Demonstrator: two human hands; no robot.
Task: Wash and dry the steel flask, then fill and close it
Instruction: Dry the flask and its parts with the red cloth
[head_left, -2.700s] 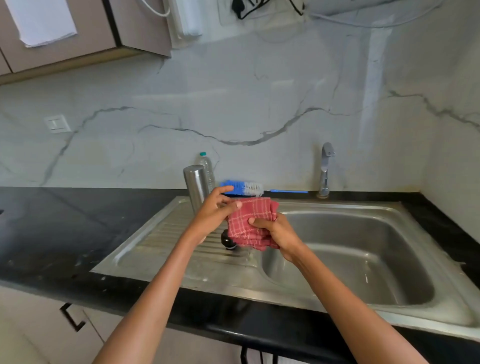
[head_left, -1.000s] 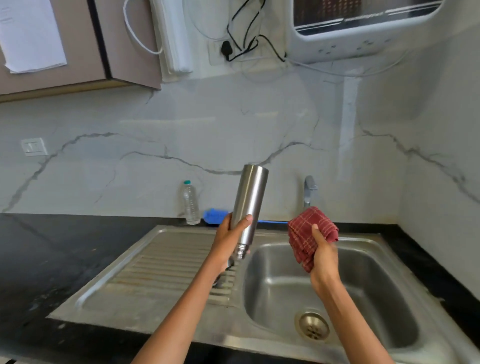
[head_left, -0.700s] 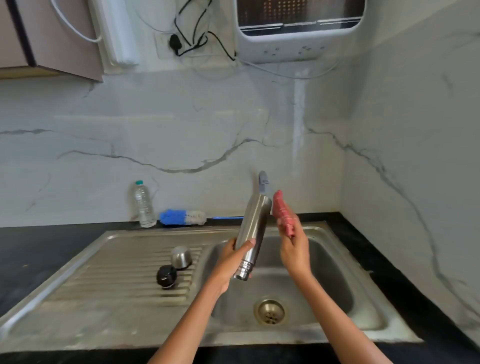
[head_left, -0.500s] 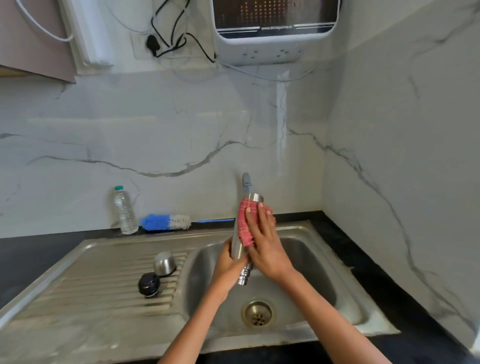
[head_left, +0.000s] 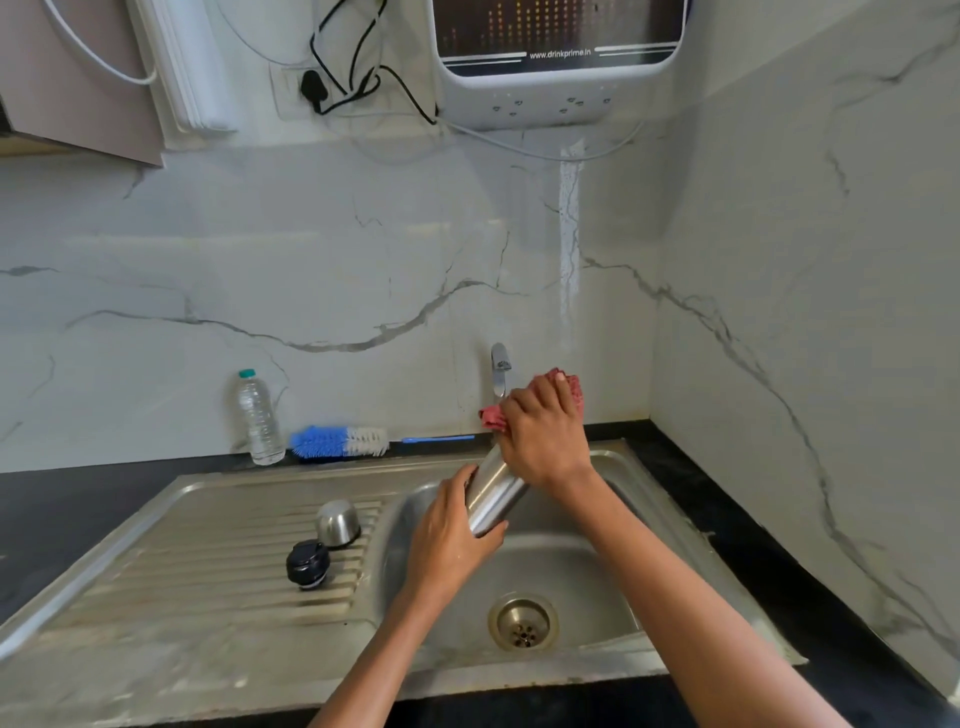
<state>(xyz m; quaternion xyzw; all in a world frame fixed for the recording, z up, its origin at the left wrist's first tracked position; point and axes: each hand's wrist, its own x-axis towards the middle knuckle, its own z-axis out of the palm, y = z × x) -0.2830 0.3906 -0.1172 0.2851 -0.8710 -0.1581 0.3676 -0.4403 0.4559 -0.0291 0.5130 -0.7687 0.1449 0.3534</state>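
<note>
steel flask (head_left: 492, 496) tilted, left hand (head_left: 451, 540) gripping below, right hand (head_left: 543, 441) above

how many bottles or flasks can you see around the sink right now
2. The steel flask is tilted over the basin, held by the left hand while the right hand wraps the red cloth round it. The plastic water bottle stands against the back wall.

One flask (head_left: 492, 501), one cloth (head_left: 569, 387), two caps (head_left: 338, 523), one plastic bottle (head_left: 256, 417), one brush (head_left: 337, 441)
</note>
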